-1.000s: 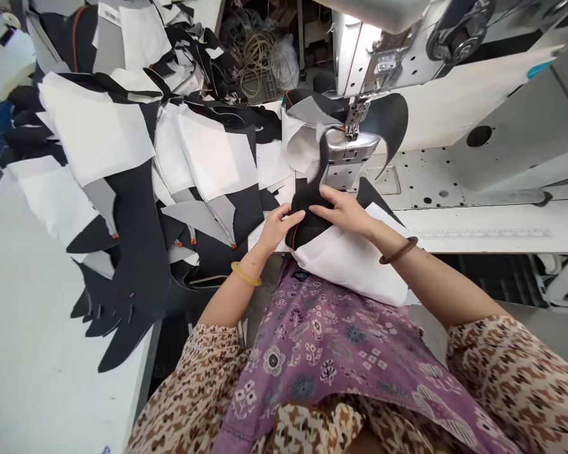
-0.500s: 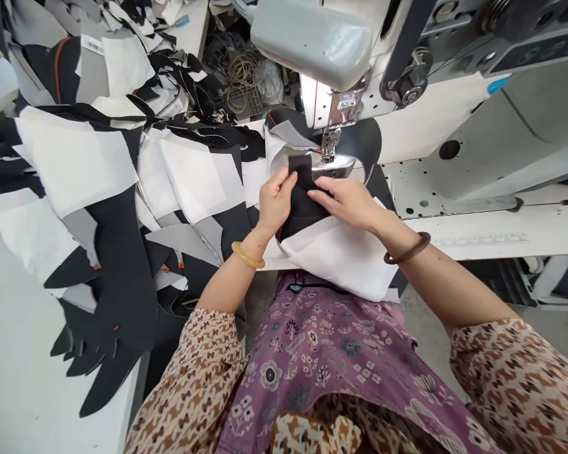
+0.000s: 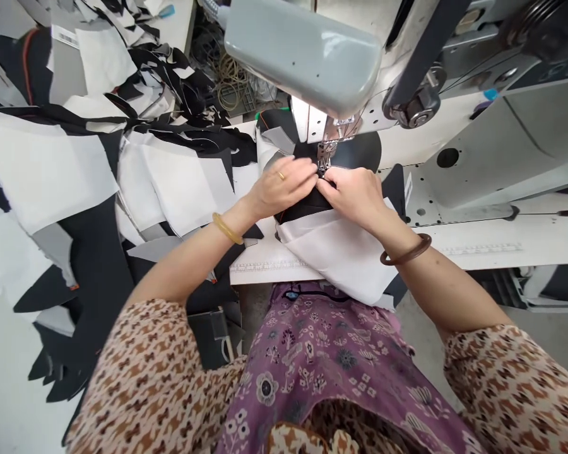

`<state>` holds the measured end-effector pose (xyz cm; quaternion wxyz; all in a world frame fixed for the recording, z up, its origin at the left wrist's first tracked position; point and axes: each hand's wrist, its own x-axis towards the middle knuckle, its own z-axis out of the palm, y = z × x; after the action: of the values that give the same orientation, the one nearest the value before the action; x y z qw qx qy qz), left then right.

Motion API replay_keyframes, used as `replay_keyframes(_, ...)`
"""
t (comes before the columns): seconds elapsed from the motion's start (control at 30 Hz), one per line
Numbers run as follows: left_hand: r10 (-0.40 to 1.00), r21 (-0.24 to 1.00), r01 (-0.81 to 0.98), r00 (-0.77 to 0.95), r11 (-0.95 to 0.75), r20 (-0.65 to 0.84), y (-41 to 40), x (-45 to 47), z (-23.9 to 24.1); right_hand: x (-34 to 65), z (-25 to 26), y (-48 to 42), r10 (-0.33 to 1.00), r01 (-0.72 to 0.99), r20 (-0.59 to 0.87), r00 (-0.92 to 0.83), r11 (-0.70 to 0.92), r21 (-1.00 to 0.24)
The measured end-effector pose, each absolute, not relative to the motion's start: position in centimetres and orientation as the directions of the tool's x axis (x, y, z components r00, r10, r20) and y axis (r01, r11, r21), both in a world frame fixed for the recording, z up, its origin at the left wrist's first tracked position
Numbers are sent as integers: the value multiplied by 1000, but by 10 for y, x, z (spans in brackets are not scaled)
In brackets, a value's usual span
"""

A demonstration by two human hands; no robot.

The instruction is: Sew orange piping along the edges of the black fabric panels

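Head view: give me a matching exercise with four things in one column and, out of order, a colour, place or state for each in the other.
1. Left hand
2. Right hand
3. Black piece
4. Apron

A. Purple, with a flower print
B. Brown bangle at its wrist
C. Partly covered by the hands, near the presser foot
D. Ring on a finger, yellow bangle at its wrist

Pairs: 1-D, 2-B, 3-C, 4-A
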<state>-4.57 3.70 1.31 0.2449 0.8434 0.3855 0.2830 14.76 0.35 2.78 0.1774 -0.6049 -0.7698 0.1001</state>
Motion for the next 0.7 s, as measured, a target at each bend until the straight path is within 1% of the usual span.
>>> replay_keyframes(0.07,719,675,431,661,-598,215,41,-54,23,154,25,1,965,903,142,-222,259,-343)
replay_keyframes(0.13,703,702,406,685,-585,190,43,-59,29,162,20,-1,954,910,154,-257,292,-294)
replay_keyframes(0.17,698,696,405,690,-593,192,43,-60,29,167,17,-2,946,912,177,-273,313,-267)
replay_keyframes(0.23,665,641,404,710,-652,229,40,-59,27,175,10,-1,934,917,237,-269,324,-233)
replay_keyframes(0.33,609,488,430,734,-759,300,29,-52,16,180,5,6,939,930,295,-179,259,-262)
replay_keyframes(0.4,646,433,500,692,-750,322,18,-45,8,180,6,13,945,931,302,-122,215,-296)
replay_keyframes(0.5,761,467,602,548,-647,348,1,-31,-2,178,12,26,954,928,293,-60,162,-336)
replay_keyframes(0.57,806,483,645,461,-592,372,-9,-21,-7,177,17,36,960,924,278,-43,144,-354)
replay_keyframes(0.6,815,473,667,430,-576,388,-13,-16,-9,177,19,40,961,920,270,-51,151,-361)
replay_keyframes(0.7,812,359,754,383,-551,441,-20,-6,-13,175,23,52,969,919,237,-66,152,-364)
